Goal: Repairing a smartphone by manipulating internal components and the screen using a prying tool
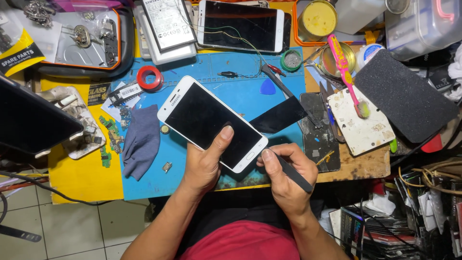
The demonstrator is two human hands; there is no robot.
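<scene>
Above blue mat (211,173), white phone (211,123), yellow packet (17,53)

A single head-worn camera looks almost straight down from above the person, close over the work. The left hand (204,166) and right hand (284,175) gripping the white phone (211,123) sit just below centre; beyond the grip lies the blue mat (231,84), nearer than it the lap and floor.

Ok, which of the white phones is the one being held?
The tilted white phone on the blue mat, left hand thumb on its screen. The other white phone lies untouched at the top.
</scene>
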